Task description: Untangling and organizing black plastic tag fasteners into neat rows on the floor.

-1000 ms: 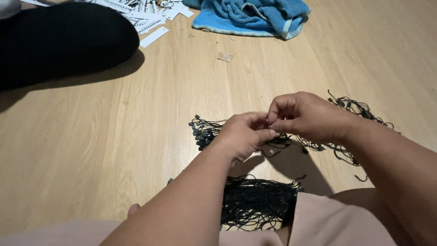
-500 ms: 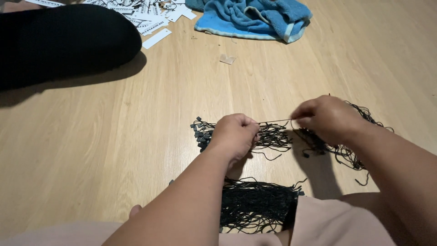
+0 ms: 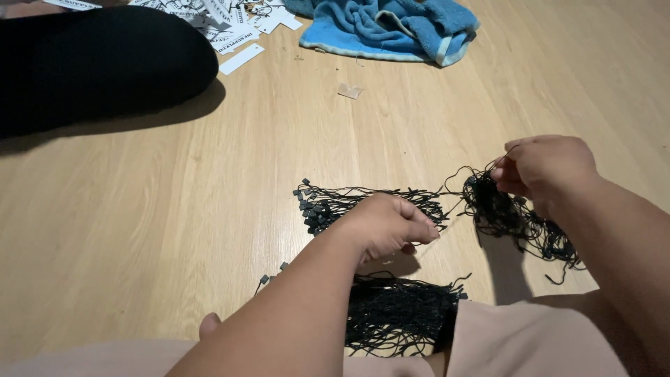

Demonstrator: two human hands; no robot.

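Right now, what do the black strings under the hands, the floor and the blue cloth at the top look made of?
Thin black looped strings: likely cord with small dark plastic end pieces, matte. Pale wood-grain plank floor: wood or laminate, slight sheen. Crumpled blue cloth: looks like terry towel, fuzzy pile.

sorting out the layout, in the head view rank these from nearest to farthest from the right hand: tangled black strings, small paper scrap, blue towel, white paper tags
1. tangled black strings, touching the right hand
2. small paper scrap, mid floor, to its upper left
3. blue towel, top centre
4. white paper tags, top left
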